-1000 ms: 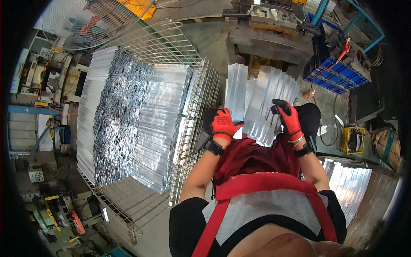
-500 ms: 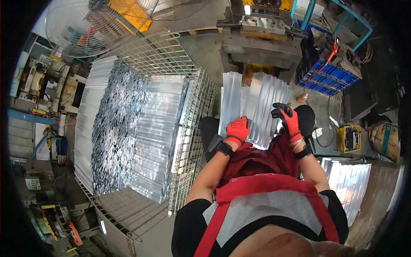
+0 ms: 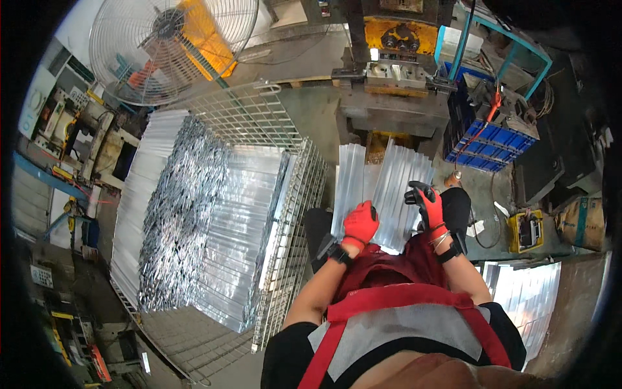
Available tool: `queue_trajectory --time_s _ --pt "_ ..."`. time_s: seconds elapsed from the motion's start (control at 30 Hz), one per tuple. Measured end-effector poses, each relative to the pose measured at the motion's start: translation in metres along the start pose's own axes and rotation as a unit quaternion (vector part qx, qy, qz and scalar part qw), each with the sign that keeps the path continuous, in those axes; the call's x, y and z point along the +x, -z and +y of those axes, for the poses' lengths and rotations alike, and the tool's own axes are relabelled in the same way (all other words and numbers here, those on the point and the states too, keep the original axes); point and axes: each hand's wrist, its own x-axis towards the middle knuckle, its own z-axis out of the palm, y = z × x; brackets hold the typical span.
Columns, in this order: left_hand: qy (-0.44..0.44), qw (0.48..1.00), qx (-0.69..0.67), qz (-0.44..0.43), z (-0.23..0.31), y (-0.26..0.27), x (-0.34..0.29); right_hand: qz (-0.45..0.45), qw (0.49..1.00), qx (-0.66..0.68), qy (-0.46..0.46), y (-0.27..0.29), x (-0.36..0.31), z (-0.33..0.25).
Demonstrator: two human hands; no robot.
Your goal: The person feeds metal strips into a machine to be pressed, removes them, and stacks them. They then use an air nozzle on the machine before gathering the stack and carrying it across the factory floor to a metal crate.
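Observation:
Two groups of long silvery metal strips lie side by side in front of my lap: a narrow left bundle (image 3: pixel 351 172) and a wider right bundle (image 3: pixel 398 188). My left hand (image 3: pixel 361 224), in a red glove, is closed at the near end between them; its curled fingers hide whatever they grip. Beside the right bundle's right edge is my right hand (image 3: pixel 426 206), in a red glove with black fingers. Its fingers are bent but apart, with nothing visible between them.
On my left stands a wire cage (image 3: pixel 295 188) with stacked strips (image 3: pixel 227 220); a fan (image 3: pixel 170 26) is behind it. A press machine (image 3: pixel 395 78) is ahead. To the right are a blue crate (image 3: pixel 483 139), a yellow basket (image 3: pixel 526 231) and more strips (image 3: pixel 528 298).
The whole view has shifted, so the scene sits lower in the picture. The right bundle's strips look more evenly aligned. Both hands stay near the strips' near ends.

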Motion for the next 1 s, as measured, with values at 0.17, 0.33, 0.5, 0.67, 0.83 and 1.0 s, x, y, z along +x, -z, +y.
queue_trajectory --time_s 0.17,0.33,0.5,0.67,0.83,1.0 --pt "0.170 0.688 -0.682 -0.181 -0.014 -0.005 0.006 -0.035 0.981 0.182 -0.060 -0.016 0.028 -0.006" --pt "0.124 0.110 -0.869 -0.466 0.033 0.018 0.039 -0.191 0.921 0.339 -0.034 -0.030 0.066 -0.047" --pt "0.223 0.365 -0.816 -0.390 0.043 0.033 0.066 0.055 0.995 0.068 0.039 -0.014 0.114 -0.043" --pt "0.189 0.597 -0.740 -0.246 0.042 0.007 0.070 0.110 0.992 -0.066 0.012 -0.005 0.130 -0.029" --pt "0.150 0.568 -0.757 -0.288 0.047 0.021 0.103 0.147 0.971 -0.034 0.183 -0.015 0.167 -0.047" --pt "0.076 0.650 -0.721 -0.228 0.034 -0.004 0.141 0.124 0.982 -0.084 0.116 -0.011 0.209 -0.051"
